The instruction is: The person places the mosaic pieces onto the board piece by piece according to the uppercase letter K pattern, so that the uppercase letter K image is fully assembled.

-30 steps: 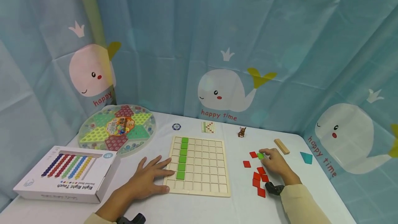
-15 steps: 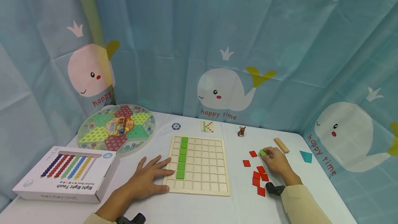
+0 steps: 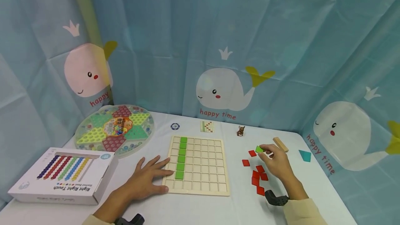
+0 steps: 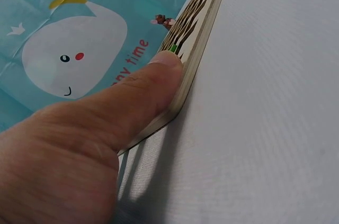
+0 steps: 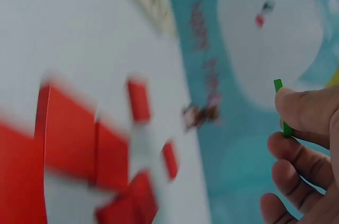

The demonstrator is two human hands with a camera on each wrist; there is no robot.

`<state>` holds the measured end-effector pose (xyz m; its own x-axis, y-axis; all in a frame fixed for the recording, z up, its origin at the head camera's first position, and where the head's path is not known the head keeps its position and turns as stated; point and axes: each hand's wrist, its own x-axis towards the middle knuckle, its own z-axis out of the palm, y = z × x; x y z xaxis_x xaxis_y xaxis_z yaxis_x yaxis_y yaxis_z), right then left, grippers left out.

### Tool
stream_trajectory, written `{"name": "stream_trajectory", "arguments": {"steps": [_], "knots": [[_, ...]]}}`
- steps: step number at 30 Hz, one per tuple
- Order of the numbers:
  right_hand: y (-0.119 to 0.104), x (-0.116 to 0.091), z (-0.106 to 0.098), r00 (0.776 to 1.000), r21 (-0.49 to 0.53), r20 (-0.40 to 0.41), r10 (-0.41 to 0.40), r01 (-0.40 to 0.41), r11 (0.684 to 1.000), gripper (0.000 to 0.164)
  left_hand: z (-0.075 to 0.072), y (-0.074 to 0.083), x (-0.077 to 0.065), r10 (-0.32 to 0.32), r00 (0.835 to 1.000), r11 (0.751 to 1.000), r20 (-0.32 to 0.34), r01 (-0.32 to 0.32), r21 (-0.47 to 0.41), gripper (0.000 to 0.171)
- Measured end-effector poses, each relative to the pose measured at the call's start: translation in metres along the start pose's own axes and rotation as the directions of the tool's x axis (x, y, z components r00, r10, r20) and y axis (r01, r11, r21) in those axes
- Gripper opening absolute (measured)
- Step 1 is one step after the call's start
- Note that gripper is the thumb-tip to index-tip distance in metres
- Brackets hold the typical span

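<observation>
Between thumb and finger, my right hand (image 3: 275, 160) pinches a small green square tile (image 3: 259, 149), seen edge-on in the right wrist view as a thin green tile (image 5: 279, 85). The hand hovers over the table beside several loose red tiles (image 3: 255, 180). My left hand (image 3: 145, 180) lies with fingers spread, its fingertips and thumb resting on the left edge of a wooden grid board (image 3: 204, 194). One column of that board holds several green tiles (image 3: 181, 158). In the left wrist view the thumb (image 4: 153, 81) touches the board's rim (image 4: 204, 44).
A white boxed toy (image 3: 62, 176) and a round Chinese checkers board (image 3: 115, 127) stand at left. Behind the grid are a poker chip (image 3: 175, 126), a pattern card (image 3: 207, 126) and a mouse figurine (image 3: 240, 131). A wooden block (image 3: 280, 144) and teal piece (image 3: 305, 155) lie at right.
The right hand has picked the green tile up off the table, lifting it and moving slightly left. The left hand stays on the board. The view has shifted a little.
</observation>
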<state>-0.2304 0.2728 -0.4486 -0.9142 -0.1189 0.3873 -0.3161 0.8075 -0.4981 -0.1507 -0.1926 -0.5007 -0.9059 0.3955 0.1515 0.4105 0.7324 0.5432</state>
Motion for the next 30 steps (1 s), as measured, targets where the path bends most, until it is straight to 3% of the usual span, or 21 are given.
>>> {"name": "stream_trajectory", "arguments": {"steps": [11, 19, 30], "knots": [[-0.068, -0.014, -0.007, 0.982, 0.099, -0.057, -0.180, 0.185, 0.978, 0.031, 0.001, -0.001, 0.001, -0.002, 1.000, 1.000, 0.005, 0.002, -0.005, 0.056], [-0.106, -0.024, 0.010, 0.932, 0.276, -0.052, -0.360, 0.359, 0.891, 0.034, -0.001, -0.001, -0.001, -0.013, 1.000, 1.000, 0.010, 0.012, 0.004, 0.056], [-0.135, -0.034, 0.037, 0.924, 0.391, 0.000, -0.383, 0.352, 0.850, 0.030, 0.000, -0.002, 0.000, -0.004, 1.000, 1.000, 0.002, 0.004, 0.000, 0.056]]}}
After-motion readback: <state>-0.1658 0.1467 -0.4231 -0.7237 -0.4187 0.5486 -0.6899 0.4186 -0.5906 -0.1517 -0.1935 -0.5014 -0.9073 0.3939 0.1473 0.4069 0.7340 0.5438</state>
